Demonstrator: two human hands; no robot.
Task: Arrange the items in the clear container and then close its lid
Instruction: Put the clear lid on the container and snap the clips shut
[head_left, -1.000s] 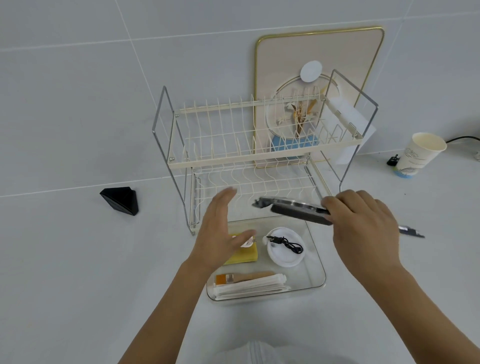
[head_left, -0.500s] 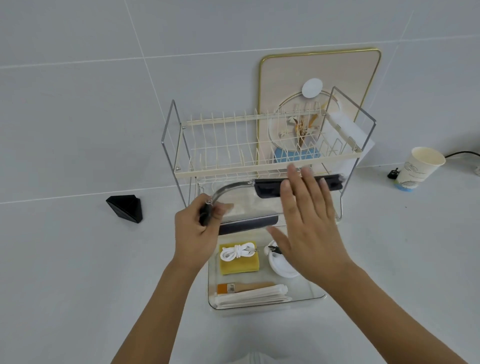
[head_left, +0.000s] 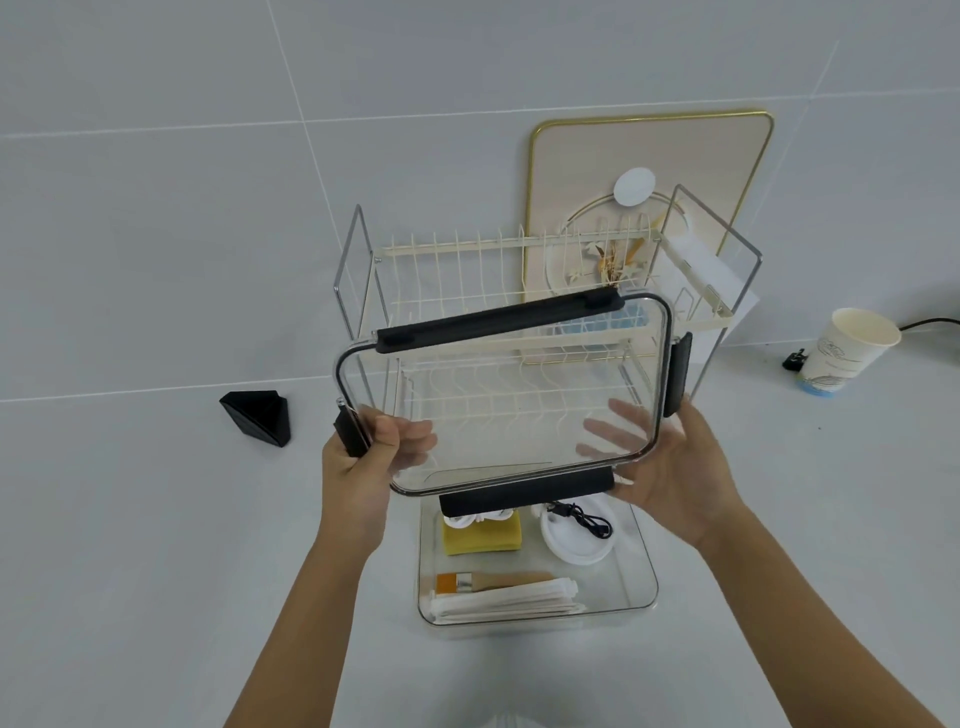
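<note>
A clear lid with black latches is held up and tilted, facing me, above the clear container. My left hand grips its left edge at a black latch. My right hand holds its lower right corner, fingers behind the clear panel. Inside the container lie a yellow sponge with a white cord on it, a white round dish carrying a black cable, a wooden brush and folded white paper. The lid hides the container's far end.
A two-tier wire dish rack stands right behind the container, with a gold-rimmed board leaning on the wall behind it. A paper cup stands at the right, a black wedge at the left.
The lid has been turned from nearly flat to upright and facing me. My right hand shifted from the lid's top to its lower right corner; the left hand keeps the left edge.
</note>
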